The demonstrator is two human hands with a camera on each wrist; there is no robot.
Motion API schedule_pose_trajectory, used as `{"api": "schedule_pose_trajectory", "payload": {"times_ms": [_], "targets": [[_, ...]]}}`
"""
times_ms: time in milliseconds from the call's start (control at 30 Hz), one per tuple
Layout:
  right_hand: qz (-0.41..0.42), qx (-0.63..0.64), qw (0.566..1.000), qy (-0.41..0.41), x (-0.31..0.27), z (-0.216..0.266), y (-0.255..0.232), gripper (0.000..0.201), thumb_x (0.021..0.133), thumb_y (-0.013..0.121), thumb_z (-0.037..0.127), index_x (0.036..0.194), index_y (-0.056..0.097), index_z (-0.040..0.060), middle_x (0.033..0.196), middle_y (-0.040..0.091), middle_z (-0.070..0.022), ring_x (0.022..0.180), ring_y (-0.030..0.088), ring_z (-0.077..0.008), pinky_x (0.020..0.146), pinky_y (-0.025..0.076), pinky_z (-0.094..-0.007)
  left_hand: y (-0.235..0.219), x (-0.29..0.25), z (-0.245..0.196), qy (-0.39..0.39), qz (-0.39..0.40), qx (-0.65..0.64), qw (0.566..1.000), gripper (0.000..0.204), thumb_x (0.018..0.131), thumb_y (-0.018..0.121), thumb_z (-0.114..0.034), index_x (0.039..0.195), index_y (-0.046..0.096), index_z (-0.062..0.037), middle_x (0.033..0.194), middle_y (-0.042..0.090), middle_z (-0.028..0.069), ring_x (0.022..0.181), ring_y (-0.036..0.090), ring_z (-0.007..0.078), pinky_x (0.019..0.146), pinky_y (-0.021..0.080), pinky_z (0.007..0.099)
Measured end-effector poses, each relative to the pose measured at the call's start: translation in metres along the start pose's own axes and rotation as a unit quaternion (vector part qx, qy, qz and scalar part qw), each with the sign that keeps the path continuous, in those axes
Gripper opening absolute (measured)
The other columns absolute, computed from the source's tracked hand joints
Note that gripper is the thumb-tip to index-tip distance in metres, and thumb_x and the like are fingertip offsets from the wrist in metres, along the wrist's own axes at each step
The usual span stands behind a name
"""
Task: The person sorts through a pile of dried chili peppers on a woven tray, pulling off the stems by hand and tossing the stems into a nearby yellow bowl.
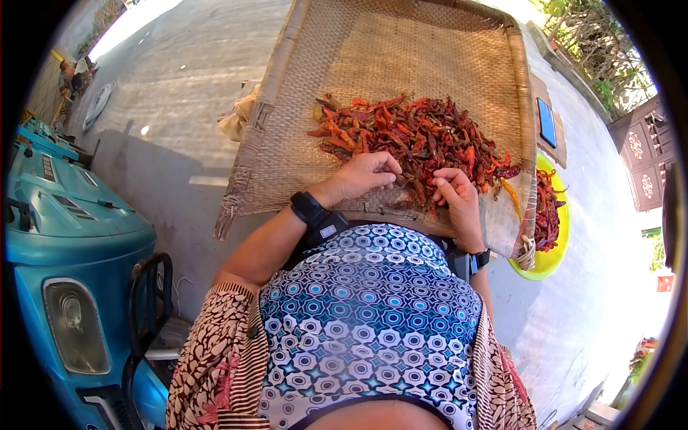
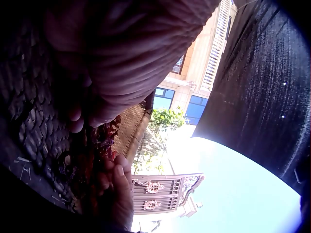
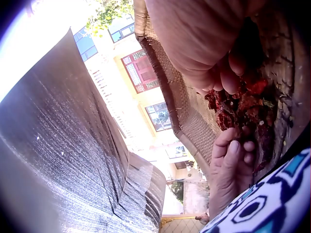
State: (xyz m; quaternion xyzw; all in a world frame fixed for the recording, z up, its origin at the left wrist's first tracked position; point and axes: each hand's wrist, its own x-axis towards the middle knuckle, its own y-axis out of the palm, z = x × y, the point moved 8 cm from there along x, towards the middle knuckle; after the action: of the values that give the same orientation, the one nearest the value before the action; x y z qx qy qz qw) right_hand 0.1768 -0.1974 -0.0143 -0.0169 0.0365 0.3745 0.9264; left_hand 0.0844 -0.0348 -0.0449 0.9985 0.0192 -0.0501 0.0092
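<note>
A heap of dried red chili peppers [image 1: 423, 132] lies on a woven mat tray [image 1: 322, 43] in front of the person's body. Over the near edge of the heap, the left hand [image 1: 362, 175] has its thumb and forefinger pinched together at a dark dried chili. A short gap to its right, the right hand [image 1: 461, 204] pinches at a chili too, its thumb against curled fingers. In the right wrist view the left hand [image 3: 228, 165] shows its thumb bent over the fingers beside red chilies [image 3: 238, 111]. The fingertips partly hide what they hold.
A yellow-green basin [image 1: 555, 269] of more red chilies stands right of the tray. Beyond it, a blue phone [image 1: 547, 122] lies on a board. A teal vehicle [image 1: 79, 236] with a black bar is at the left. One yellow chili [image 1: 511, 195] lies near the tray's right edge.
</note>
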Motion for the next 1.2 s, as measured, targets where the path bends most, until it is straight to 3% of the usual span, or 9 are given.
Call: {"api": "schedule_pose_trajectory", "payload": {"times_ms": [700, 967, 1100, 1200], "targets": [[0.008, -0.007, 1.0, -0.006, 0.002, -0.005, -0.004, 0.016, 0.095, 0.056, 0.013, 0.107, 0.06, 0.0038, 0.09, 0.061, 0.0014, 0.07, 0.054, -0.0045, 0.063, 0.042, -0.0191, -0.003, 0.002, 0.004, 0.006, 0.004, -0.011, 1.0, 0.016, 0.095, 0.057, -0.014, 0.107, 0.057, -0.0047, 0.098, 0.063, 0.003, 0.084, 0.06, 0.0097, 0.075, 0.049, 0.0235], [0.019, -0.006, 1.0, -0.008, 0.001, -0.003, -0.001, 0.017, 0.095, 0.057, 0.013, 0.109, 0.059, 0.0038, 0.091, 0.06, 0.0018, 0.071, 0.054, -0.0042, 0.063, 0.042, -0.019, 0.0, 0.0, -0.001, 0.011, 0.003, -0.005, 1.0, 0.016, 0.09, 0.061, -0.01, 0.104, 0.059, -0.0034, 0.095, 0.063, 0.0031, 0.084, 0.059, 0.0098, 0.076, 0.049, 0.0244], [0.036, -0.033, 0.999, -0.001, 0.0, -0.001, 0.004, 0.026, 0.092, 0.061, 0.011, 0.116, 0.057, 0.0038, 0.092, 0.056, 0.0032, 0.07, 0.052, -0.0038, 0.064, 0.042, -0.0187, 0.007, -0.003, -0.011, 0.018, 0.008, 0.036, 0.999, 0.016, 0.09, 0.062, -0.011, 0.104, 0.06, -0.003, 0.097, 0.063, 0.0022, 0.09, 0.059, 0.0089, 0.081, 0.048, 0.0238], [0.057, 0.001, 0.997, -0.046, -0.002, 0.008, 0.011, 0.034, 0.089, 0.064, 0.007, 0.122, 0.055, 0.0036, 0.094, 0.052, 0.0033, 0.069, 0.051, -0.004, 0.062, 0.043, -0.0193, 0.012, -0.003, -0.017, 0.038, 0.022, 0.055, 0.998, 0.016, 0.091, 0.062, -0.011, 0.104, 0.061, -0.003, 0.097, 0.063, 0.0016, 0.092, 0.058, 0.0085, 0.084, 0.047, 0.0237]]}}
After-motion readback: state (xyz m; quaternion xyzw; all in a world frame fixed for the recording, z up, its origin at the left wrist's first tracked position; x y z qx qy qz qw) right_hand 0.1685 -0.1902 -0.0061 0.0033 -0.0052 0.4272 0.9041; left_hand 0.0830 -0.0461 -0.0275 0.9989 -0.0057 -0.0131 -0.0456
